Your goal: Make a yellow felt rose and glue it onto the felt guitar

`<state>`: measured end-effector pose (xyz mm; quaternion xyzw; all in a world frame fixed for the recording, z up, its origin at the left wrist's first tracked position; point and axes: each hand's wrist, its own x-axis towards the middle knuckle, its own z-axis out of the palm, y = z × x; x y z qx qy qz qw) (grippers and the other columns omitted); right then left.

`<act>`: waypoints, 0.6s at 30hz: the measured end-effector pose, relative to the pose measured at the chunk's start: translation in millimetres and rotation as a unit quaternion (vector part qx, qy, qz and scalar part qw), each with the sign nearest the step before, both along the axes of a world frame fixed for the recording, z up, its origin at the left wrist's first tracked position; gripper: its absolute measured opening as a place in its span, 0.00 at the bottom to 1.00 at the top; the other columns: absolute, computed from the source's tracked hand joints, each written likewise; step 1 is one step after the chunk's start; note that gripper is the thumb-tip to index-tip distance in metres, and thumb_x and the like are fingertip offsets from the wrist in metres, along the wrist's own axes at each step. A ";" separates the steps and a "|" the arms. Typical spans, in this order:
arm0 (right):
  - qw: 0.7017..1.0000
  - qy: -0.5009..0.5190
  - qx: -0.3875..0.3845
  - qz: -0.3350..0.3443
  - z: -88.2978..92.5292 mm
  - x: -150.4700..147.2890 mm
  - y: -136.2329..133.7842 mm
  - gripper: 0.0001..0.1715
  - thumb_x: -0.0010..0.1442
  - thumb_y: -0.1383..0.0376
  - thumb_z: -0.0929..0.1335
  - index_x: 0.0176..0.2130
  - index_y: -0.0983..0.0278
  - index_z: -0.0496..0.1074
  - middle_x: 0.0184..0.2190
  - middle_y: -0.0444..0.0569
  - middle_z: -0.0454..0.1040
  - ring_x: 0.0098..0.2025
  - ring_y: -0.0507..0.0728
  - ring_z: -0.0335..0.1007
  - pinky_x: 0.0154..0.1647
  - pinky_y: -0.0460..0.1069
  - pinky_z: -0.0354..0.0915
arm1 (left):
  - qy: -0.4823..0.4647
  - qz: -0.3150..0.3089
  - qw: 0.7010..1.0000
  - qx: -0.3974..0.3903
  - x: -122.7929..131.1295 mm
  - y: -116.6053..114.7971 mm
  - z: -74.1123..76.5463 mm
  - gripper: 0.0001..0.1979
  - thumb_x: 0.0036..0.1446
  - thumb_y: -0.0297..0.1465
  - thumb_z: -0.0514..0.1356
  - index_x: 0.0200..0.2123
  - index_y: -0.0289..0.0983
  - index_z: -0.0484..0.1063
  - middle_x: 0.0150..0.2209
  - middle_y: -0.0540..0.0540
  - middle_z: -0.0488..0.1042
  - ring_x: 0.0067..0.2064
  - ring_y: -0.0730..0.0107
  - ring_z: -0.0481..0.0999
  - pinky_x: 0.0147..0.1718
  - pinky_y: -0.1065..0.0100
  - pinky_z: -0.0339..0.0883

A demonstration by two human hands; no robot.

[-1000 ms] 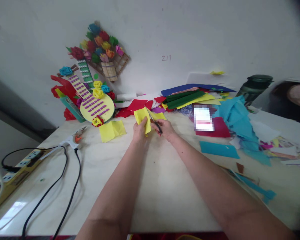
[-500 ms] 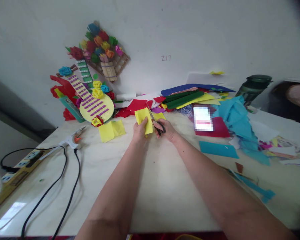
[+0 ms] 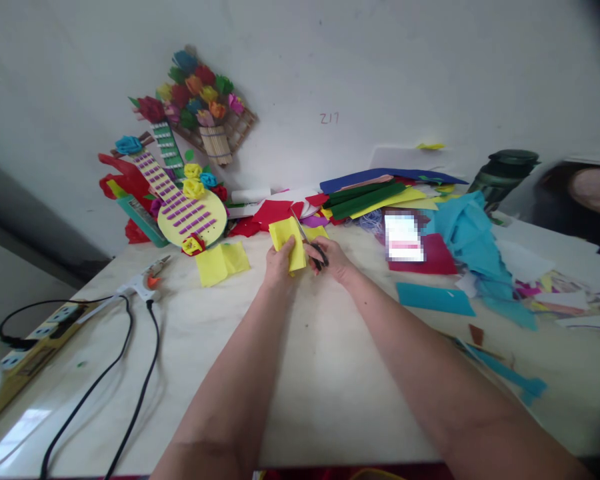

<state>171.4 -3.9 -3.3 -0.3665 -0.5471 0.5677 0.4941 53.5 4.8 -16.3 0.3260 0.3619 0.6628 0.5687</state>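
My left hand (image 3: 279, 260) pinches a folded piece of yellow paper (image 3: 293, 243), thumb on its front face. Around the black handles of a pair of scissors (image 3: 321, 256) my right hand (image 3: 335, 259) is closed. The blades point up and away, close along the paper's right edge; I cannot tell whether they touch it. Behind the scissors lies another bit of yellow paper (image 3: 317, 233). A creased yellow sheet (image 3: 223, 263) rests on the table to the left of my hands.
A glue gun (image 3: 143, 285) with black cords and a power strip (image 3: 35, 347) lie left. Behind it stands a guitar-shaped craft (image 3: 193, 217) with paper flowers. Coloured sheets (image 3: 367, 200) are piled along the wall. Right are a phone (image 3: 404, 238), blue paper (image 3: 435, 298) and a dark bottle (image 3: 505, 177).
The view has shifted very slightly. Both hands keep their hold on the yellow paper and the scissors, nearly in the same place; the scissors' handles look a little closer together.
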 end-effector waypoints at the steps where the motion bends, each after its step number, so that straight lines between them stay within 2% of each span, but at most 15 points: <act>1: 1.000 0.002 0.003 0.001 -0.2 0.0 0.3 0.17 0.41 0.59 0.70 0.23 0.63 0.58 0.09 0.36 0.60 0.10 0.47 0.56 0.09 0.42 0.54 | 0.000 0.001 1.000 0.001 0.0 0.2 -0.1 0.18 0.37 0.36 0.65 0.31 0.30 0.69 0.26 0.43 0.73 0.24 0.66 0.73 0.24 0.67 0.65; 18: 0.999 0.002 0.021 -0.028 -3.8 -1.7 4.5 0.18 0.39 0.58 0.71 0.24 0.63 0.60 0.08 0.34 0.58 0.10 0.45 0.52 0.08 0.41 0.50 | -0.009 0.022 1.000 -0.008 0.7 2.3 -1.2 0.18 0.37 0.34 0.66 0.32 0.30 0.70 0.27 0.44 0.74 0.24 0.69 0.72 0.24 0.69 0.65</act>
